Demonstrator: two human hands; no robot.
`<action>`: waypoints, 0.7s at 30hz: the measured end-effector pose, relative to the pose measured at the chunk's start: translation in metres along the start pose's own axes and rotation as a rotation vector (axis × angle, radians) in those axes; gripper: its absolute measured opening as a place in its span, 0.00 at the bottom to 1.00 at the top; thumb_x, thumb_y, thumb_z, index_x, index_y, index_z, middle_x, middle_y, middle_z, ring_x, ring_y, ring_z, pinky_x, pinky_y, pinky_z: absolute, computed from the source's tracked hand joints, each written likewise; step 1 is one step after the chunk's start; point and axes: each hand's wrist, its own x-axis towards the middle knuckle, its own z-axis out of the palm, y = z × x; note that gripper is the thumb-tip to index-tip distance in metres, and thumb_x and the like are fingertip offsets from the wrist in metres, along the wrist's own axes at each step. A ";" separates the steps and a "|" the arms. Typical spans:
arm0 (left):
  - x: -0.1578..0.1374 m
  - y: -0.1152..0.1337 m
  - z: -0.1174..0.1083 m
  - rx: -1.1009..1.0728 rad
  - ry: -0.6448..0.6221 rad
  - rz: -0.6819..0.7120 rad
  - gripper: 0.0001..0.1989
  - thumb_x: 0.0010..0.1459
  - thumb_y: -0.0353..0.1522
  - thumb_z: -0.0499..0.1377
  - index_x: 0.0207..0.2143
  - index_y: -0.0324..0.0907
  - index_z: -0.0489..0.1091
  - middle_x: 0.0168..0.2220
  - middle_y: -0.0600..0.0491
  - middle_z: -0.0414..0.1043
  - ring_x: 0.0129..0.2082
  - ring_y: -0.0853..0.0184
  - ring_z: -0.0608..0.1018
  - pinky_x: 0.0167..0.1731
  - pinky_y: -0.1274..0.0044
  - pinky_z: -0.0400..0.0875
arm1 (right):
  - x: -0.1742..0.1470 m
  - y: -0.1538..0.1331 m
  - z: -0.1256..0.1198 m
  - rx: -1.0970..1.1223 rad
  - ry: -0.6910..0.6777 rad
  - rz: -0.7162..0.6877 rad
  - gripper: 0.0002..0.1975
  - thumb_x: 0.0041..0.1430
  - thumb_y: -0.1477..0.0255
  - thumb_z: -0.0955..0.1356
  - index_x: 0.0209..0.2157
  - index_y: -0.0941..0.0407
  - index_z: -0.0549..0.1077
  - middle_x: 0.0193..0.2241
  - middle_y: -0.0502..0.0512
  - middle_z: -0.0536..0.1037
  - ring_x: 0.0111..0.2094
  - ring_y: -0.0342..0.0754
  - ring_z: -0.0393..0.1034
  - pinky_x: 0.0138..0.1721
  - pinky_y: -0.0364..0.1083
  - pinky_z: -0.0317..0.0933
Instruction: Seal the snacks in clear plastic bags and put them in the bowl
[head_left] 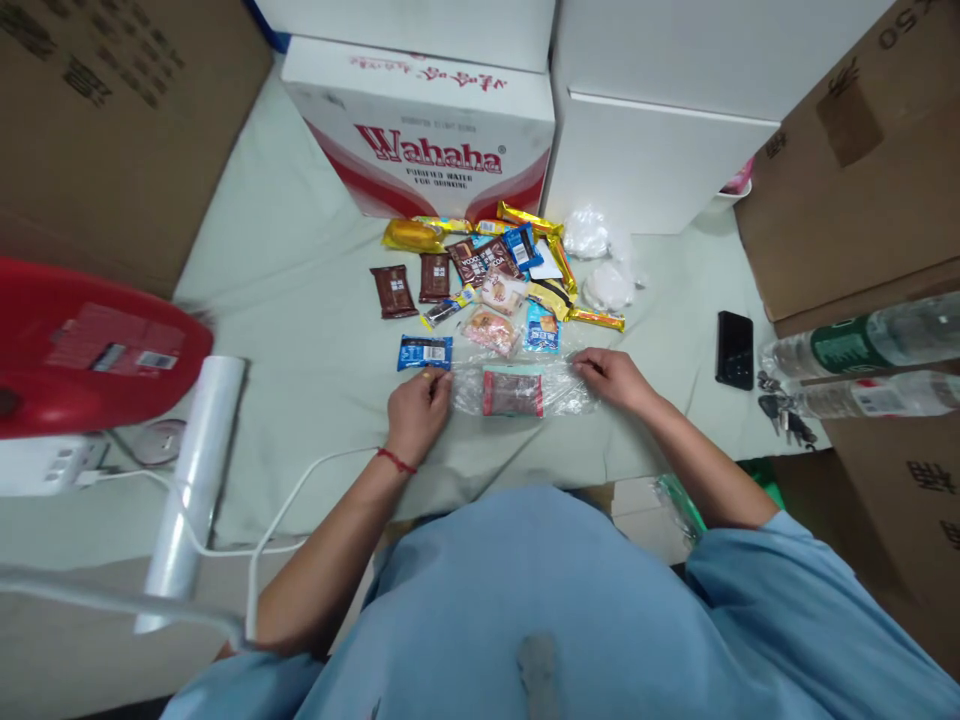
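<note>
A clear plastic bag [566, 390] lies flat on the table in front of me, its ends between my two hands. On or inside it, I cannot tell which, is a dark snack packet [513, 391] with red ends. My left hand [420, 405] pinches the bag's left end, close below a blue snack packet [425, 352]. At the right end, my right hand [613, 378] has its fingers closed on the plastic. Just beyond the bag lie a pink-wrapped bun [490, 330] and a light blue biscuit packet [541, 328].
Brown cocoa packets [393, 291] and yellow-wrapped snacks [414, 236] lie before a Wahaha carton [427, 150]. Two clear plastic bundles [609, 286] sit right of them. A phone [734, 349], keys [786, 418] and bottles [870, 340] are at right; a film roll [191, 490] and white cable [262, 540] at left.
</note>
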 end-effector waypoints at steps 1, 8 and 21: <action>0.001 0.001 0.002 0.003 0.021 -0.018 0.20 0.66 0.44 0.52 0.42 0.42 0.79 0.33 0.47 0.81 0.33 0.58 0.80 0.35 0.72 0.69 | 0.003 -0.004 0.000 -0.100 0.060 -0.011 0.13 0.68 0.71 0.65 0.46 0.59 0.81 0.39 0.61 0.80 0.41 0.54 0.72 0.43 0.48 0.65; -0.003 0.004 -0.003 -0.128 0.212 -0.042 0.17 0.69 0.42 0.52 0.46 0.41 0.75 0.39 0.46 0.79 0.39 0.59 0.79 0.43 0.69 0.72 | 0.008 -0.061 0.029 -0.226 0.028 -0.430 0.17 0.73 0.71 0.63 0.54 0.53 0.80 0.48 0.61 0.78 0.49 0.55 0.68 0.46 0.50 0.64; -0.044 0.056 0.025 0.225 -0.100 0.467 0.26 0.67 0.26 0.50 0.63 0.45 0.73 0.60 0.45 0.78 0.53 0.54 0.78 0.48 0.62 0.66 | 0.049 -0.067 0.038 -0.215 -0.135 -0.397 0.18 0.75 0.71 0.62 0.56 0.56 0.80 0.48 0.62 0.80 0.49 0.56 0.67 0.57 0.54 0.59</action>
